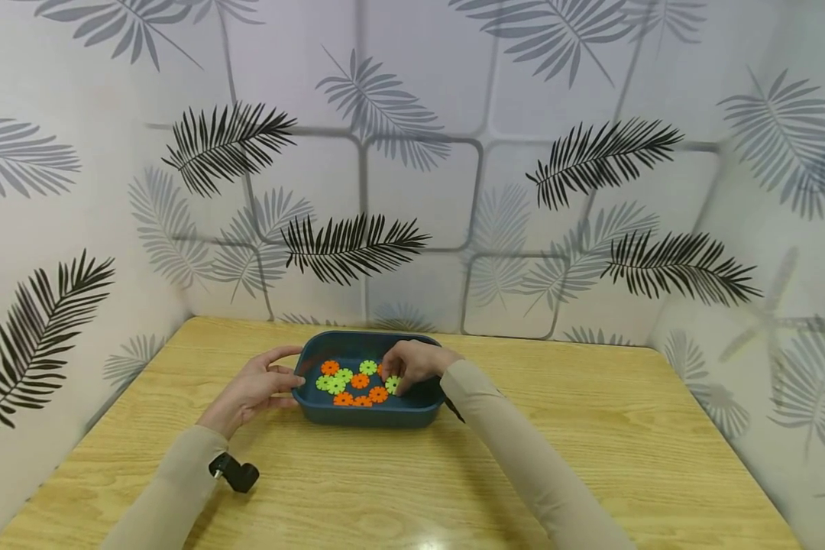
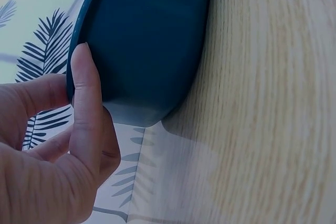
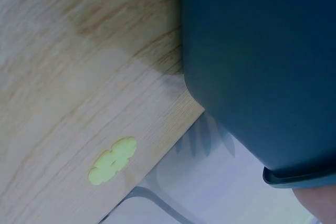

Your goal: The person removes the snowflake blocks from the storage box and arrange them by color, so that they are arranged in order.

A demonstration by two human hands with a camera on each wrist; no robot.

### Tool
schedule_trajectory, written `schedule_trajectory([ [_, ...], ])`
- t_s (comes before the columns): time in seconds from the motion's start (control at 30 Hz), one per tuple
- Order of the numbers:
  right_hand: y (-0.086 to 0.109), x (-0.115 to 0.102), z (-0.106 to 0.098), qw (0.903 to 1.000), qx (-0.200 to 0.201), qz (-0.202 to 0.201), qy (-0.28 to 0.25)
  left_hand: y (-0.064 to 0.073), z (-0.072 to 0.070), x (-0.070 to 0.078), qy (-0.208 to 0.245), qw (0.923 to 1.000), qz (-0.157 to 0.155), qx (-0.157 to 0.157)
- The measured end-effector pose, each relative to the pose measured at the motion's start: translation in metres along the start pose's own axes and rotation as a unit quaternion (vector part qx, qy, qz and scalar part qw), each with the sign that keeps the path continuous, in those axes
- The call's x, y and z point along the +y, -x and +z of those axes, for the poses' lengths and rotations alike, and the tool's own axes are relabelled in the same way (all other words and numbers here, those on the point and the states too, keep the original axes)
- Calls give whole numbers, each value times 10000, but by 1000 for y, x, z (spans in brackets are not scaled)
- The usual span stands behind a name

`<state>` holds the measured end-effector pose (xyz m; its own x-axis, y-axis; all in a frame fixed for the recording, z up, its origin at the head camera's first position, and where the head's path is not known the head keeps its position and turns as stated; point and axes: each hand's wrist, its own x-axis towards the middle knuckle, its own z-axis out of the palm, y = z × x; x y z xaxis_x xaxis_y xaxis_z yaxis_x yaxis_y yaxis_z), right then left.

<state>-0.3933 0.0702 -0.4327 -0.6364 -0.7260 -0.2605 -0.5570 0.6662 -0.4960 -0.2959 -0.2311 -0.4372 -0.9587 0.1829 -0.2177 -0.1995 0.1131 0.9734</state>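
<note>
A dark blue plastic tub (image 1: 364, 416) sits on the table with several orange and yellow-green notched, flower-shaped discs (image 1: 360, 380) spread over its floor. My left hand (image 1: 256, 386) grips the tub's left end, thumb at the rim and fingers against the outer wall; the left wrist view shows this hand (image 2: 68, 135) close up. Inside the tub's right part, my right hand (image 1: 415, 363) reaches down with curled fingers and pinches a yellow-green disc (image 1: 392, 384) at its fingertips. In the right wrist view the tub wall (image 3: 252, 77) hides most of that hand.
Another yellow-green disc (image 3: 113, 161) lies on the wooden table (image 3: 63, 108) outside the tub, near the table's edge. Behind the table (image 1: 591, 428) rises a pale wall covering (image 1: 419, 198) with leaf prints. A black wrist mount (image 1: 234, 471) sits on the left sleeve.
</note>
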Motion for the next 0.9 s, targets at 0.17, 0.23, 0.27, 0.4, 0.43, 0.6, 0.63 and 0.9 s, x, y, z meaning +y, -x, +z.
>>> schedule_trajectory([
  [0.17,0,1,0,9999,24,-54,-106,2,0,1,-43,10000,65,-54],
  [0.23,0,1,-1,9999,48,-91,-120,2,0,1,-49,9999,103,-82],
  [0.27,0,1,-1,9998,68,-110,-127,3,0,1,-49,9999,111,-82],
  [0.4,1,1,-2,9993,160,-180,-280,2,0,0,-7,10000,78,-35],
  [0.43,1,1,-2,9991,202,-196,-312,1,1,0,-9,10000,72,-41],
  [0.6,3,2,-3,9956,463,-261,-775,0,2,0,44,10000,-7,54],
  [0.63,3,2,-4,9945,518,-265,-874,0,2,-1,28,10000,14,41],
  [0.9,6,1,-10,9867,668,-462,-1410,0,-1,-3,29,9999,142,-59],
])
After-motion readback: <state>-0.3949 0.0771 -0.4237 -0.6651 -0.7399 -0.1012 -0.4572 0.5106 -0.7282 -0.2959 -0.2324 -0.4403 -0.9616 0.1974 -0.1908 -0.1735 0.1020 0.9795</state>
